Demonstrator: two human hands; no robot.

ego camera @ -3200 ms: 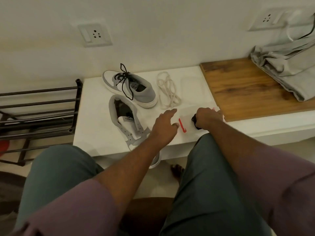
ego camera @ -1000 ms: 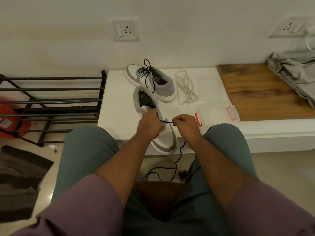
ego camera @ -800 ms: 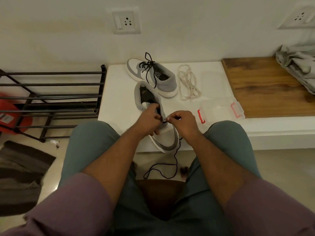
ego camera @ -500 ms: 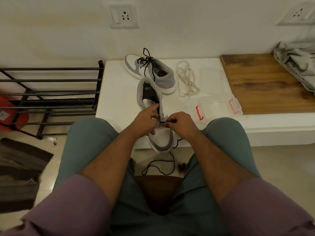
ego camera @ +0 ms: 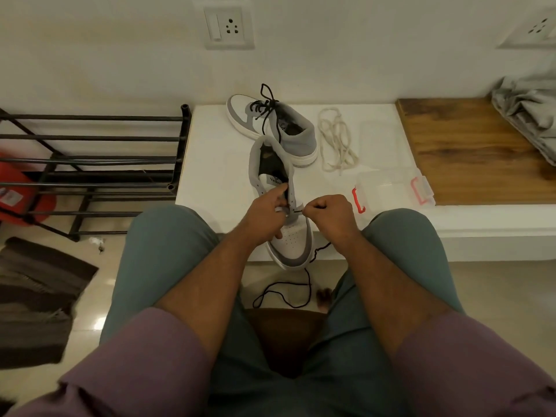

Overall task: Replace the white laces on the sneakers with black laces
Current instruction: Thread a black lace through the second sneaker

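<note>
A grey and white sneaker without laces [ego camera: 290,236] lies on the white ledge [ego camera: 219,164], its toe over the front edge. My left hand [ego camera: 266,213] grips its eyelet flap. My right hand [ego camera: 329,213] is closed on a black lace [ego camera: 293,291] at a low eyelet; the rest of the lace hangs in a loop toward the floor. Behind it, a second sneaker [ego camera: 278,127] carries a black lace. The removed white laces [ego camera: 337,142] lie in a heap to its right.
A clear plastic box with red clips [ego camera: 394,191] sits right of my hands, its lid [ego camera: 377,135] behind it. A wooden board [ego camera: 469,149] holds grey cloth [ego camera: 529,115]. A black metal rack [ego camera: 90,170] stands left, a dark mat [ego camera: 36,299] on the floor.
My hands left the plastic box, took up the black lace and came to the near sneaker. Over the last second they closed together at a low eyelet, then the right hand drew slightly right.
</note>
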